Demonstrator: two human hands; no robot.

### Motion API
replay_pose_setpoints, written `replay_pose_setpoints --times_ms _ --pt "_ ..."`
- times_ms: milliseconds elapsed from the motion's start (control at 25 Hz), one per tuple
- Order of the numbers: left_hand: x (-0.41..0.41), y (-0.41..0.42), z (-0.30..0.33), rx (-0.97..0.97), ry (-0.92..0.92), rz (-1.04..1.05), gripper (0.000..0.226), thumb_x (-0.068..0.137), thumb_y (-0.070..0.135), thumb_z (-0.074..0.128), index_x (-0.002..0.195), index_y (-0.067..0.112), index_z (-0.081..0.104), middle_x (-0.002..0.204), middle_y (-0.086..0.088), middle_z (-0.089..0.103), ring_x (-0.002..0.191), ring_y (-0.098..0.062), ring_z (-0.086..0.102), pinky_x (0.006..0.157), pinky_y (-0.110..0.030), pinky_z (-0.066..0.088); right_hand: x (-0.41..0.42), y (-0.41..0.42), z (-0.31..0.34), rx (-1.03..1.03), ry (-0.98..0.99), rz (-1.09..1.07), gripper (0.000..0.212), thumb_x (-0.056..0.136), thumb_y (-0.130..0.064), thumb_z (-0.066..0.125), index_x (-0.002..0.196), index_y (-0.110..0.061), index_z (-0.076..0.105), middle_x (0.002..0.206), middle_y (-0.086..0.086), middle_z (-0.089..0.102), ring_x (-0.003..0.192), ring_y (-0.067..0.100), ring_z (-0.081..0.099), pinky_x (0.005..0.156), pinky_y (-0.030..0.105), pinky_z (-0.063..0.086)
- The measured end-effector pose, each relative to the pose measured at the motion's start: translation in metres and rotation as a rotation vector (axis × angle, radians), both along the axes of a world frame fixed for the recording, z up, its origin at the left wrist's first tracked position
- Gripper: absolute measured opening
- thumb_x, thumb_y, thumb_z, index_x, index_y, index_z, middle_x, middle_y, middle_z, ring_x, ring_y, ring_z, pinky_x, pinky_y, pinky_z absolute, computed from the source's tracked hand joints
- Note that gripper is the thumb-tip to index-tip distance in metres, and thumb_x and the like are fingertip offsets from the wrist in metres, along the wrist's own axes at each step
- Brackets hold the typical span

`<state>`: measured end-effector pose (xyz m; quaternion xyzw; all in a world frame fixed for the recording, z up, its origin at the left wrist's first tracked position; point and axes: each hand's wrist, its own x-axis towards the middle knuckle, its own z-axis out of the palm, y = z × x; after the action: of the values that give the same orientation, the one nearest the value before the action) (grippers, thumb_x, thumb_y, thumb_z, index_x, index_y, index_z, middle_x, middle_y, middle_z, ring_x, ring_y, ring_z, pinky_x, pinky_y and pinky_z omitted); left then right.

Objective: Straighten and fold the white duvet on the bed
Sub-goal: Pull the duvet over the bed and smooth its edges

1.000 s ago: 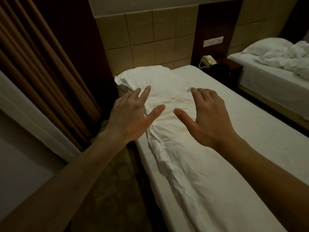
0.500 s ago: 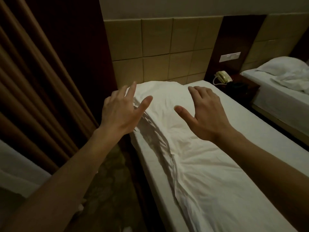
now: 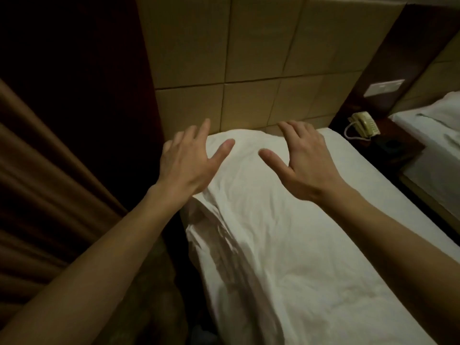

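The white duvet (image 3: 273, 245) lies wrinkled along the bed (image 3: 373, 185), bunched toward the left edge and rounded at the head end by the padded headboard. My left hand (image 3: 189, 163) hovers over the duvet's upper left corner with fingers spread, holding nothing. My right hand (image 3: 303, 160) hovers over the duvet's head end, fingers spread and slightly bent, also holding nothing. Whether either hand touches the fabric is unclear.
Tan padded headboard panels (image 3: 249, 70) rise behind the bed. Brown curtains (image 3: 49, 183) hang at the left beside a narrow floor gap. A telephone (image 3: 363, 123) sits on a dark nightstand (image 3: 388, 145) at the right, with a second bed (image 3: 433, 135) beyond it.
Both hands have moved forward to the head end of the duvet, and my view has moved closer to the headboard. The hands stay spread and hold nothing.
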<state>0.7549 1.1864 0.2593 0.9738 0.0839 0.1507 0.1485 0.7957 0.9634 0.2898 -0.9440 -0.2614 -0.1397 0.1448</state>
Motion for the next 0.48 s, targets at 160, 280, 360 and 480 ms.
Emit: replay_pose_setpoints --times_ms 160,280,360,480 --pt "0.110 0.031 -0.045 -0.101 0.067 0.049 0.088 0.087 0.079 0.012 0.154 0.024 0.024 0.155 -0.004 0.038 0.139 -0.027 0.036 0.112 -0.048 0.029 0.138 0.035 -0.027 -0.084 0.085 0.174 0.086 0.092 -0.074 0.026 0.147 -0.010 0.044 0.146 0.011 0.048 0.134 0.028 0.042 0.115 0.047 0.030" --pt "0.183 0.056 -0.092 -0.134 0.140 0.106 0.093 0.085 0.082 0.011 0.154 0.022 0.027 0.153 -0.003 0.040 0.138 -0.025 0.037 0.110 -0.044 0.030 0.236 0.064 -0.065 -0.175 0.190 0.270 0.087 0.092 -0.076 0.026 0.145 -0.010 0.046 0.141 0.009 0.052 0.126 0.025 0.045 0.109 0.038 0.030" --pt "0.238 0.071 -0.136 -0.144 0.197 0.151 0.098 0.080 0.083 0.007 0.152 0.021 0.030 0.152 -0.003 0.042 0.137 -0.025 0.038 0.110 -0.043 0.031 0.295 0.084 -0.104 -0.223 0.223 0.327 0.087 0.091 -0.077 0.026 0.144 -0.011 0.047 0.137 0.007 0.054 0.125 0.023 0.045 0.108 0.035 0.030" --pt "0.321 0.088 -0.202 -0.217 0.269 0.191 0.102 0.077 0.086 0.004 0.153 0.023 0.030 0.154 -0.003 0.038 0.138 -0.026 0.036 0.112 -0.044 0.031 0.377 0.115 -0.169 -0.244 0.305 0.343 0.087 0.091 -0.077 0.026 0.145 -0.012 0.046 0.140 0.005 0.053 0.128 0.022 0.044 0.110 0.036 0.030"
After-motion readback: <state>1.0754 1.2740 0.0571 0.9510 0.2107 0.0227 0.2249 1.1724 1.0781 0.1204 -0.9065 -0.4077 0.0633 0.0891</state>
